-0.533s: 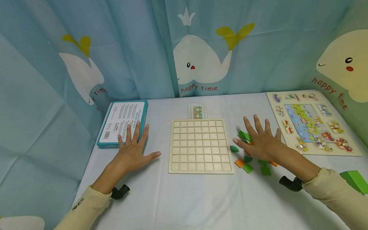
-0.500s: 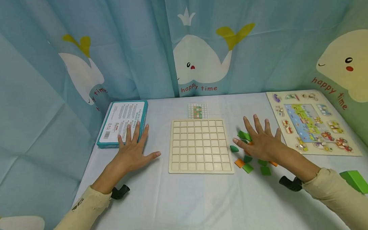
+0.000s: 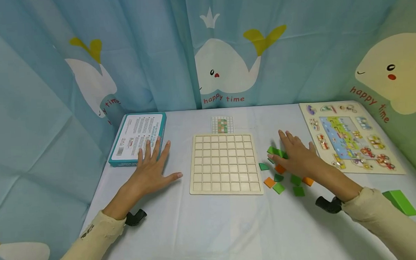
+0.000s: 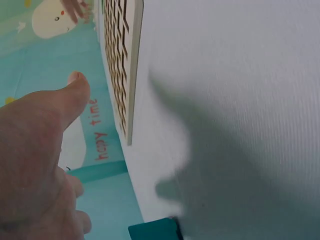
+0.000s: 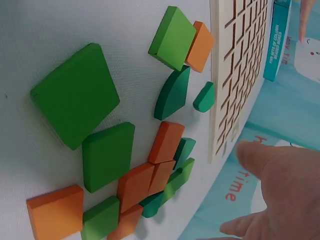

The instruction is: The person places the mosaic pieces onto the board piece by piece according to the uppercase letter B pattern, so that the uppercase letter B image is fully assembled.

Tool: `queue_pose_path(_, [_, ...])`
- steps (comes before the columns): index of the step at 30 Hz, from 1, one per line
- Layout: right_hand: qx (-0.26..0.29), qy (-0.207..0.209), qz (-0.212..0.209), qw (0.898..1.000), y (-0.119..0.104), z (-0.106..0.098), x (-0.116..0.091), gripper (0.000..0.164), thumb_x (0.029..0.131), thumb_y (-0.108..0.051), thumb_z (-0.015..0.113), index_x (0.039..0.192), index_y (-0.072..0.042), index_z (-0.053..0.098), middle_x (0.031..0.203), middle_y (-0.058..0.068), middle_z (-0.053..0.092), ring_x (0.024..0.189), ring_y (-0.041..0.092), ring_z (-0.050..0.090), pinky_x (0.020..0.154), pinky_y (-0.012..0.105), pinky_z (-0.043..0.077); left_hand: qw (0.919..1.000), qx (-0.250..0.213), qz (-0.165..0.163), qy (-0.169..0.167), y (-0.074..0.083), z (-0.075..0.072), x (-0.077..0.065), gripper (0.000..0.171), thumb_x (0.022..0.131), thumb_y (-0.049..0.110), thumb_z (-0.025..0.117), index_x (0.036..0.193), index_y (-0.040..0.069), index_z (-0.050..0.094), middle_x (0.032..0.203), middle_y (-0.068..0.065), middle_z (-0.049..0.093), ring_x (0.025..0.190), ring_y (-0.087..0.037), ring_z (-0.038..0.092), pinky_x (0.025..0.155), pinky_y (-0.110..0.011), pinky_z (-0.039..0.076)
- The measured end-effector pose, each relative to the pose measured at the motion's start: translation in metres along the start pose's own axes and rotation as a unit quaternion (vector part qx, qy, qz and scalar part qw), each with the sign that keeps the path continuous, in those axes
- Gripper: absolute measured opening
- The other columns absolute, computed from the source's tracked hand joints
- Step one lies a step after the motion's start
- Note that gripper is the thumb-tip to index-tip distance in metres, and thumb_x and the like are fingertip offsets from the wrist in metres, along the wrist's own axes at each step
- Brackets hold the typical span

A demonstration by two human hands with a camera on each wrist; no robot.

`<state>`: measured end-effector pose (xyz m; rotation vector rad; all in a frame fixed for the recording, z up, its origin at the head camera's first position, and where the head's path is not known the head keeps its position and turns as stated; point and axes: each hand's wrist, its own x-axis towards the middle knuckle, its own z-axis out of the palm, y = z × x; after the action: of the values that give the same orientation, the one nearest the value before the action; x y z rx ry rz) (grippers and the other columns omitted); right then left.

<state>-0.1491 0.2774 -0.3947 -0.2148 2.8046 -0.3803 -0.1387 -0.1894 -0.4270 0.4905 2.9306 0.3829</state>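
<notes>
My left hand hovers with spread fingers, its fingertips overlapping the corner of a teal-edged white box in the head view. Over the loose pieces at the right is my right hand, fingers extended, holding nothing. Beneath it lie orange squares, green squares and dark green quarter-round pieces; the hand hides part of the pile in the head view. Between the hands lies a pale wooden grid board, its square cells bare. A small printed pattern card sits just behind the board.
A wooden peg puzzle with vehicle pictures lies at the back right. Near the right sleeve stands a bright green block. A blue whale-print curtain closes off the back and sides of the white-covered table.
My right hand has turned and its fingers have drawn closer together over the pieces. The left hand has barely moved. The whole head view has shifted slightly.
</notes>
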Motion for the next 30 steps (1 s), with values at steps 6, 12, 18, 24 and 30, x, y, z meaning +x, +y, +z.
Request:
queue_pose_path(6, [0.029, 0.029, -0.029, 0.999, 0.004, 0.002, 0.007, 0.084, 0.104, -0.035, 0.068, 0.162, 0.008, 0.026, 0.162, 0.039, 0.029, 0.148, 0.059, 0.029, 0.114, 0.081, 0.019, 0.9994, -0.009, 0.032, 0.010, 0.006, 0.001, 0.002, 0.111, 0.093, 0.072, 0.064, 0.172, 0.016, 0.009, 0.177, -0.020, -0.008, 0.160, -0.051, -0.010, 0.124, -0.073, -0.001])
queue_pose_path(12, [0.026, 0.073, -0.032, 0.996, 0.005, 0.008, 0.014, 0.060, 0.102, -0.027, 0.072, 0.147, 0.007, 0.051, 0.148, 0.040, 0.045, 0.133, 0.060, 0.046, 0.104, 0.079, 0.034, 0.9979, -0.033, 0.056, 0.003, 0.014, 0.004, 0.004, 0.107, 0.096, 0.066, 0.065, 0.171, 0.015, 0.011, 0.177, -0.019, -0.001, 0.162, -0.048, -0.003, 0.127, -0.070, 0.005])
queue_pose_path(18, [0.039, 0.082, -0.022, 0.996, 0.008, 0.012, 0.019, 0.052, 0.101, -0.029, 0.073, 0.139, 0.005, 0.059, 0.140, 0.039, 0.051, 0.123, 0.056, 0.052, 0.094, 0.075, 0.035, 0.9957, -0.052, 0.076, -0.010, 0.019, 0.012, 0.007, 0.101, 0.098, 0.063, 0.064, 0.171, 0.013, 0.016, 0.177, -0.019, 0.006, 0.163, -0.046, 0.004, 0.128, -0.066, 0.014])
queue_pose_path(24, [0.051, 0.087, -0.018, 0.995, 0.011, 0.017, 0.025, 0.047, 0.102, -0.027, 0.072, 0.133, 0.005, 0.061, 0.131, 0.034, 0.057, 0.118, 0.053, 0.055, 0.091, 0.072, 0.033, 0.9942, -0.068, 0.071, -0.044, 0.023, 0.018, 0.008, 0.095, 0.101, 0.061, 0.061, 0.171, 0.016, 0.016, 0.178, -0.016, 0.005, 0.163, -0.042, 0.004, 0.126, -0.068, 0.018])
queue_pose_path(30, [0.055, 0.090, -0.018, 0.994, 0.012, 0.020, 0.029, 0.040, 0.101, -0.025, 0.072, 0.127, 0.005, 0.065, 0.120, 0.030, 0.061, 0.110, 0.048, 0.058, 0.093, 0.074, 0.032, 0.9933, -0.065, 0.066, -0.070, 0.025, 0.022, 0.009, 0.085, 0.106, 0.054, 0.056, 0.171, 0.015, 0.017, 0.177, -0.015, 0.005, 0.163, -0.041, 0.005, 0.128, -0.062, 0.018])
